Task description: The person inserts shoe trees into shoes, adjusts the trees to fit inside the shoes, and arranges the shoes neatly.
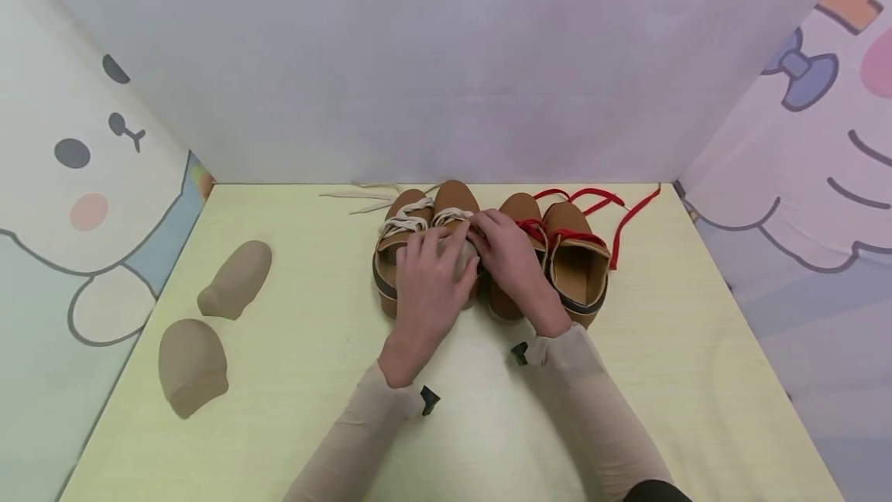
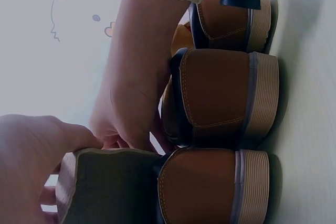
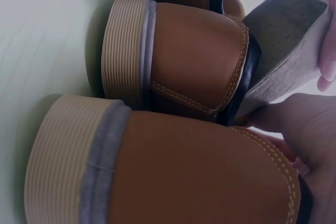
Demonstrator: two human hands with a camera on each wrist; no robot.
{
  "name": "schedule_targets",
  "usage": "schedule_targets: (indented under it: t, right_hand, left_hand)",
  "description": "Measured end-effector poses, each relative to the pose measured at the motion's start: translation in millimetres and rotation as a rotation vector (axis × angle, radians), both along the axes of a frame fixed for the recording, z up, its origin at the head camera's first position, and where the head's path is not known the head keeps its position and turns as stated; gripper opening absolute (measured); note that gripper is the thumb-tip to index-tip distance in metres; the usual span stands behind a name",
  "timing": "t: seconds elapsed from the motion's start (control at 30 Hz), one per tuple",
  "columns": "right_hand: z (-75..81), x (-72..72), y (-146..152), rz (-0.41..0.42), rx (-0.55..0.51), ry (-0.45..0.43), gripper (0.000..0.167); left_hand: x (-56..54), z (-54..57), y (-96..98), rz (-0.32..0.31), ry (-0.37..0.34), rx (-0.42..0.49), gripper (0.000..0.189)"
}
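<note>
Two brown shoes with white laces stand side by side, the left shoe (image 1: 411, 211) and the right shoe (image 1: 456, 196). A grey-beige moulded shoe insert (image 2: 113, 182) sticks up out of the right one's opening, tilted, its hollow side (image 3: 286, 30) toward the wrist cameras. My left hand (image 1: 428, 273) grips the insert from above, fingers over its far side. My right hand (image 1: 512, 254) holds that same shoe's right edge near the laces, thumb (image 3: 268, 116) at the collar beside the insert. The fingertips are partly hidden.
A second pair of brown shoes, with red laces, stands to the right, its left shoe (image 1: 519, 211) partly under my right wrist and its right shoe (image 1: 578, 254) beside it. Two more moulded inserts, one upper (image 1: 237, 277) and one lower (image 1: 193, 366), lie at the table's left.
</note>
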State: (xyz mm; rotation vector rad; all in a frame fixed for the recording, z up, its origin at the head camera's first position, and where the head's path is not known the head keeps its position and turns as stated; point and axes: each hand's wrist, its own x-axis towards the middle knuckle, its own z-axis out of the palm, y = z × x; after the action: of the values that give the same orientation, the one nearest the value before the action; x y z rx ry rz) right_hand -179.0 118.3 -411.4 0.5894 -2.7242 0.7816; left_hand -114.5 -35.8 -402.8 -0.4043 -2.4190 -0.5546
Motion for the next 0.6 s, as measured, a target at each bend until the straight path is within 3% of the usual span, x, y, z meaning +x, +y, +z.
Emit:
schedule_targets:
  t: [0.2, 0.47, 0.6]
  right_hand:
    - [1.3, 1.6, 1, 0.011, 0.003, -0.034, 0.023]
    - [-2.6, 7.1, 7, 0.045, -0.042, -0.038, 0.027]
    - [-1.7, 14.3, 9, 0.042, -0.1, -0.005, 0.026]
  left_hand:
    - [-1.9, -0.3, 0.3, 0.004, -0.035, -0.022, 0.055]
    - [3.5, 9.2, -7.0, -0.078, -0.212, 0.055, 0.054]
    - [4.2, 10.7, -12.7, -0.122, -0.262, 0.097, 0.061]
